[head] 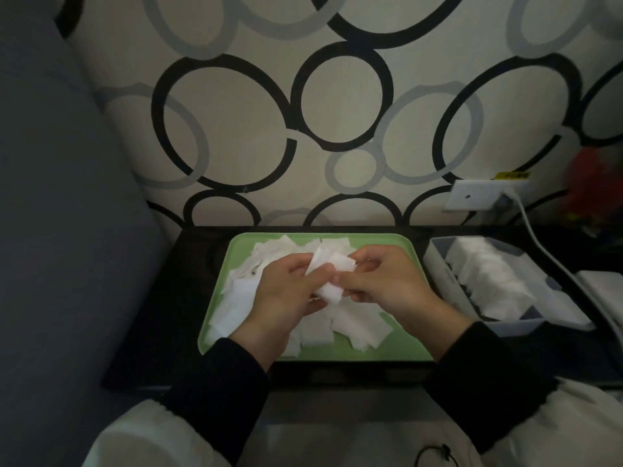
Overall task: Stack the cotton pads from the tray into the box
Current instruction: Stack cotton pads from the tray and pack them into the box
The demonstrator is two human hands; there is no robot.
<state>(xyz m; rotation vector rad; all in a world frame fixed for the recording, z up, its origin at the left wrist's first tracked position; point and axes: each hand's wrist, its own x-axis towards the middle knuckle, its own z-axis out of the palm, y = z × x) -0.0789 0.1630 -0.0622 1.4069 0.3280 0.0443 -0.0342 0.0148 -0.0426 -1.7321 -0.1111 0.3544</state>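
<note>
pads (332, 276) btwn both hands, over tray (397, 352)

Green tray (401, 347) lies flat, holding a loose heap (357, 326) of white square pads. A bunch (332, 264) of pads is raised above it, pinched between left hand (286, 291) and right hand (387, 284). Grey box (441, 267), just right of the tray, holds a row (488, 281) of pads, apparently on edge.

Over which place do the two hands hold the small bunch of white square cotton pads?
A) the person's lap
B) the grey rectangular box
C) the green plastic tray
C: the left hand and the right hand grip the white square cotton pads above the green plastic tray; the grey rectangular box stands apart, to the right.
</note>
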